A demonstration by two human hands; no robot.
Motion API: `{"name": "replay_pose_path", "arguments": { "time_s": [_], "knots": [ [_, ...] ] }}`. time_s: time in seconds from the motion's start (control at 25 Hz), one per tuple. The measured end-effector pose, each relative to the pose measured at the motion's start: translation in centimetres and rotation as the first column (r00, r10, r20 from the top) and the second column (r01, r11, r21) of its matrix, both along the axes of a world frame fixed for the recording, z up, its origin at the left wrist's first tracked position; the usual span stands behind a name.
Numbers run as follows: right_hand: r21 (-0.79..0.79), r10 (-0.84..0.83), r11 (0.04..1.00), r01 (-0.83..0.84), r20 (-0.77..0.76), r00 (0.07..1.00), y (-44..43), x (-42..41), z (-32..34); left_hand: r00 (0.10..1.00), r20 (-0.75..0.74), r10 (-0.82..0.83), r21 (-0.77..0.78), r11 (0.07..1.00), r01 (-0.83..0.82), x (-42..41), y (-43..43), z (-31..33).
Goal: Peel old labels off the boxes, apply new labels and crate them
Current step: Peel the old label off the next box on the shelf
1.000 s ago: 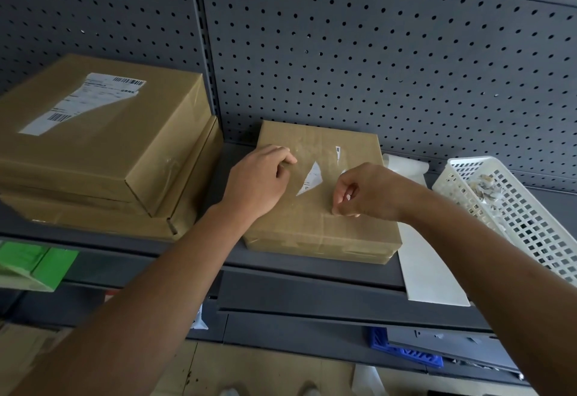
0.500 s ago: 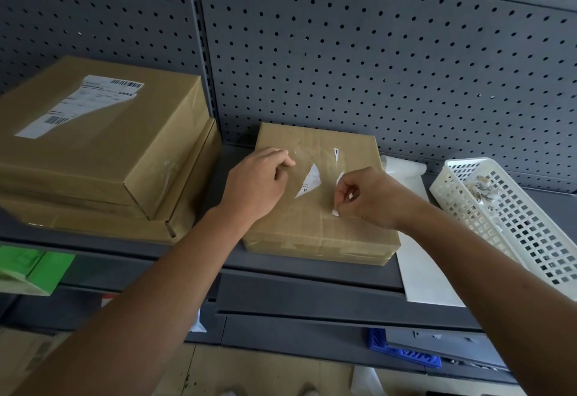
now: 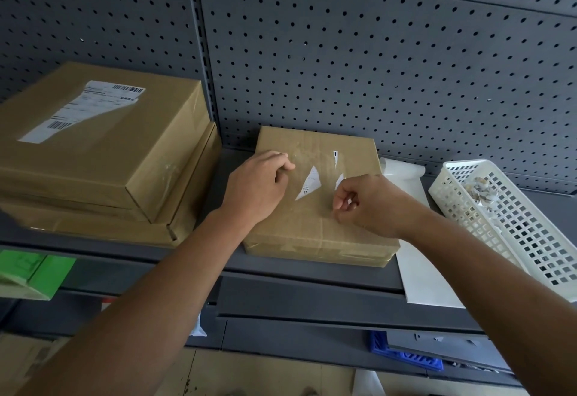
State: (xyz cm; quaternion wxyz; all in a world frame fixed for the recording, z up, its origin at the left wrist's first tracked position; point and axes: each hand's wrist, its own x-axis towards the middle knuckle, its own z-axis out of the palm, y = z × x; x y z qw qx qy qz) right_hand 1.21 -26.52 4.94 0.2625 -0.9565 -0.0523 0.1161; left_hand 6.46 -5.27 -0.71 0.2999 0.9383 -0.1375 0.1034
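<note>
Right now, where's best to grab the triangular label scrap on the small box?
Probably its lower pointed corner, picked by fingernail from the near side: the label scrap lies flat on the box top, that corner facing the gap between left hand and right hand.

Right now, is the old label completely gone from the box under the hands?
No, white label scraps cling to the box between the left hand and the right hand.
</note>
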Motion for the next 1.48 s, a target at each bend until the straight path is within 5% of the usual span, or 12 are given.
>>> {"name": "replay_pose_path", "arguments": {
  "time_s": [0.24,0.4,0.72,1.08,1.32,1.48],
  "knots": [
    [-0.397,0.106,0.916,-0.062,0.090,0.990,2.7,-0.7,0.1,1.000,0.000,0.002,0.018,1.000,-0.002,0.0,-0.1,0.1],
    [-0.475,0.098,0.878,-0.060,0.056,0.994,3.7,-0.9,0.2,1.000,0.009,-0.004,0.001,1.000,0.004,0.0,-0.1,0.0],
    [-0.003,-0.070,0.998,0.070,0.041,0.997,0.5,-0.6,1.3,1.000,0.008,0.002,0.023,1.000,-0.002,0.1,0.0,-0.1],
    [-0.121,0.100,0.990,-0.075,0.219,0.970,0.1,-1.0,-1.8,1.000,0.027,-0.009,-0.001,1.000,0.009,0.0,0.0,0.0],
    [-0.030,-0.069,0.997,0.075,0.169,0.983,-1.0,-0.3,-0.7,1.000,0.024,-0.004,0.002,1.000,0.004,0.0,0.0,0.2],
    [0.172,-0.247,0.963,0.209,0.239,0.939,-1.9,0.9,1.7,1.000,0.006,0.009,0.031,0.999,-0.009,0.0,0.0,0.1]
  ]
}}
